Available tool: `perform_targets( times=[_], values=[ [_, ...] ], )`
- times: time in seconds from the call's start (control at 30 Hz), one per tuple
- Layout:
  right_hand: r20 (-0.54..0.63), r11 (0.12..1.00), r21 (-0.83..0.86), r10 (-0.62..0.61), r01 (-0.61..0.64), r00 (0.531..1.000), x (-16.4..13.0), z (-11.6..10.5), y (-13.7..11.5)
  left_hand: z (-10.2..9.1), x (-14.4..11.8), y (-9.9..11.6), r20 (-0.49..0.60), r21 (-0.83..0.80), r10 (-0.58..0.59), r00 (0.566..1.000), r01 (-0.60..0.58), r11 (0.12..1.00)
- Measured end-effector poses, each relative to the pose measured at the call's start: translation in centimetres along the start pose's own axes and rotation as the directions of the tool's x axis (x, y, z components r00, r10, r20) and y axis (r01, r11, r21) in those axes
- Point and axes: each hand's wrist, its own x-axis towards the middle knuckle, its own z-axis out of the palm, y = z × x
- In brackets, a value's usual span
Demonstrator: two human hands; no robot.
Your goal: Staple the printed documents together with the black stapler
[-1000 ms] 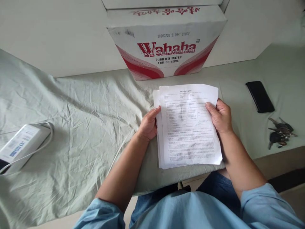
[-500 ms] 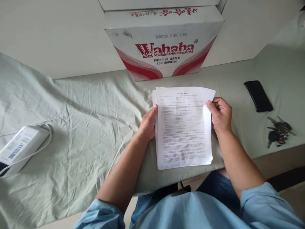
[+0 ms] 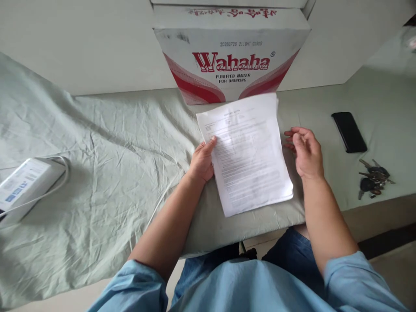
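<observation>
papers (image 3: pixel 248 154): printed stack tilted on the cloth-covered surface (image 3: pixel 107 143), before the carton (image 3: pixel 232 52)
left hand (image 3: pixel 202 164): pinching the stack's left edge
right hand (image 3: pixel 305 151): open, fingers loose, just beside the stack
progress: sheets gathered, not squared

Far centre: Wahaha water carton (image 3: pixel 231 52). Right: black phone (image 3: pixel 349 131), bunch of keys (image 3: pixel 373 177) nearer. Near left: white box (image 3: pixel 24 186) with cable. Green sheet (image 3: pixel 107 173) underneath.

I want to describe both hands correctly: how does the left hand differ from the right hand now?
The left hand grips the left edge of the printed paper sheets, thumb on top; the right hand is open, beside their right edge, its grip released. The left hand's fingers are hidden under the sheets; the right hand's fingers show. Both are bare, above the green cloth.
</observation>
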Motion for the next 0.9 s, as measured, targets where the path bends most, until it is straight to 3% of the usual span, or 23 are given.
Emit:
perform_targets(
  times=[0.17,0.3,0.37,0.47,0.53,0.6,0.7,0.8,0.9],
  values=[
    [0.063,0.954,0.211,0.205,-0.214,0.977,-2.9,-1.8,-1.7,-0.5,2.2,-0.3,-0.082,-0.226,0.116,0.990,-0.131,0.965],
    [0.099,0.868,0.349,0.340,-0.353,0.935,-7.6,0.3,-2.8,0.5,2.7,-0.7,-0.032,-0.352,0.145,0.989,-0.147,0.925],
    [0.094,0.855,0.380,0.343,-0.352,0.935,-9.3,2.1,-3.3,1.1,2.3,-0.9,0.034,-0.376,0.136,0.990,-0.113,0.920],
    [-0.050,0.867,0.402,0.341,-0.293,0.939,-10.0,4.2,-4.3,1.6,1.5,-0.4,0.185,-0.334,0.127,0.975,-0.059,0.941],
    [-0.160,0.915,0.355,0.262,-0.193,0.952,-9.4,4.3,-5.3,1.3,1.1,0.8,0.270,-0.260,0.138,0.953,-0.066,0.963],
    [-0.210,0.969,0.245,0.076,-0.023,0.975,-8.6,3.1,-6.3,0.5,0.9,2.6,0.305,-0.178,0.176,0.936,-0.126,0.976],
    [-0.162,0.981,0.068,-0.168,0.181,0.972,-7.6,-0.1,-7.6,-1.0,1.0,5.3,0.327,-0.064,0.283,0.902,-0.278,0.958],
    [-0.029,0.986,-0.078,-0.148,0.145,0.989,-7.5,-3.3,-7.9,-1.8,1.2,6.5,0.373,0.031,0.334,0.865,-0.371,0.928],
    [0.082,0.978,-0.204,-0.024,0.040,0.996,-8.2,-4.8,-7.2,-1.8,1.5,5.9,0.464,0.151,0.256,0.848,-0.360,0.921]
  ],
)
